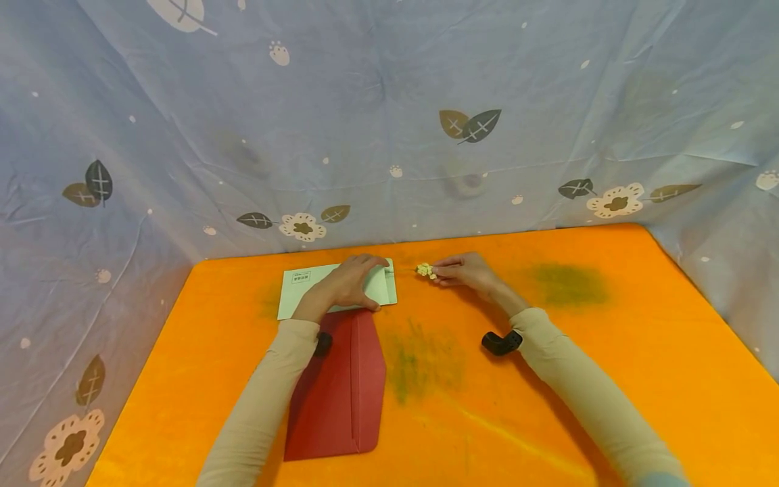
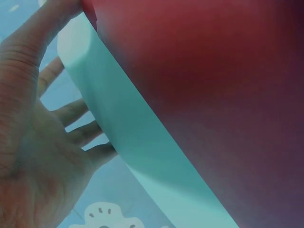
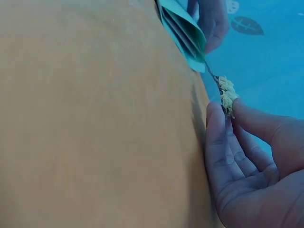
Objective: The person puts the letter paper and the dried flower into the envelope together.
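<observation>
My left hand (image 1: 349, 283) spans a pale green envelope (image 1: 304, 297) and grips it by its long edges, thumb on the near side and fingers on the far side. In the right wrist view, the mouth of that envelope (image 3: 183, 35) gapes. My right hand (image 1: 467, 274) pinches a sprig of small pale yellow flowers (image 3: 227, 92) between thumb and fingertips, at the blossom end. Its thin stem points left and reaches the envelope's mouth. Below the left hand lies a red envelope (image 1: 328, 399), its flap side to the right, partly under the left forearm.
An orange cloth (image 1: 548, 379) with greenish smudges covers the table. Behind and at both sides hangs a grey-blue curtain (image 1: 389, 122) printed with leaves and flowers. Black wrist cameras (image 1: 502, 343) sit at the sleeve cuffs.
</observation>
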Available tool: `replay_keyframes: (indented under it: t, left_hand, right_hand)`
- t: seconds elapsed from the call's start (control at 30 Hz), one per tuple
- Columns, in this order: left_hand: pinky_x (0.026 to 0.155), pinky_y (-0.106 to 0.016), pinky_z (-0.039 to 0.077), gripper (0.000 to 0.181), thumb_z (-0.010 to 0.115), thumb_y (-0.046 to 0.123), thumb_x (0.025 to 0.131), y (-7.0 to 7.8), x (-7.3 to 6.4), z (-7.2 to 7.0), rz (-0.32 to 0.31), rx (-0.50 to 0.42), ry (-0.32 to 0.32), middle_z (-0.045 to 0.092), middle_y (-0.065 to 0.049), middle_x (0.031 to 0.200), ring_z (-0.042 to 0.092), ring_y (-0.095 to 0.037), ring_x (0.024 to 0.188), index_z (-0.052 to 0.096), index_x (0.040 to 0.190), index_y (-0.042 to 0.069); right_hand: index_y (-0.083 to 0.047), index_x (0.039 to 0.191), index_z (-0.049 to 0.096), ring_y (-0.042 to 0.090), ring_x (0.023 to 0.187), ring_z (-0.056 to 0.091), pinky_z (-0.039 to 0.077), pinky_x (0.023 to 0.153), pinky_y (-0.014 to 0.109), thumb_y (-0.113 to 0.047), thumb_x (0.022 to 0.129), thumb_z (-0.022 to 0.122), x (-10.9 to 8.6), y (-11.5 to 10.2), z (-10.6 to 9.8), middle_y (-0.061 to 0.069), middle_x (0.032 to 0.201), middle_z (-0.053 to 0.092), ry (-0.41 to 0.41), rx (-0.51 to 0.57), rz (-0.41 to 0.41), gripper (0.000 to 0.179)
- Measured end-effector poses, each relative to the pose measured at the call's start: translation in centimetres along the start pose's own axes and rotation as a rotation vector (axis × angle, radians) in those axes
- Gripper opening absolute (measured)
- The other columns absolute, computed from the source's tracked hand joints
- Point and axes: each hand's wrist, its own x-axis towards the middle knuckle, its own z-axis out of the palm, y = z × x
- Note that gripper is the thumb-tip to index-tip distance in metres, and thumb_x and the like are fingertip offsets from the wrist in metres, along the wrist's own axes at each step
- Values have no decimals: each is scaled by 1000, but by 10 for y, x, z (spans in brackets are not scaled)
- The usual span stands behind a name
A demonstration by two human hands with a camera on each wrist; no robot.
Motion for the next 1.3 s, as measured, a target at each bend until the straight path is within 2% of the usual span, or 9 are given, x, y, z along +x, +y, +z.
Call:
replay_keyframes:
  t: [0.1,0.3,0.5,0.9,1.3]
  left_hand:
    - [104,-49,38,87,88,36,71,0,-1,0,-1,2,-1,42,-13,146,40,-36,130,43,144,19]
    - [104,-48,37,87,87,36,72,0,0,0,-11,4,-10,42,-12,147,39,-35,130,41,145,21]
    - [101,-47,40,87,87,36,73,0,0,1,-17,0,-10,41,-12,147,40,-34,129,41,145,21]
    - [102,-48,40,86,86,37,74,0,-1,1,-25,-8,-17,39,-11,149,38,-34,132,40,146,22]
    - [103,-49,39,87,87,37,73,1,-1,0,-19,0,-4,40,-12,148,39,-35,131,41,146,21]
  right_hand:
    - [16,124,58,13,76,72,57,75,29,-4,95,62,5,0,8,15,97,73,-4,-12,-6,36]
    - [14,123,60,13,75,71,57,74,29,-5,95,63,12,-1,23,14,95,73,-14,-39,-3,34]
    - [15,121,61,16,74,72,57,72,29,-3,95,62,15,-1,32,14,89,73,-28,-17,-19,31]
    - [15,120,62,15,74,72,57,72,29,-2,95,61,21,-3,48,17,91,73,-48,1,-19,29]
    - [15,118,63,14,72,71,57,73,29,0,94,62,32,-5,68,18,94,73,-27,30,-13,28]
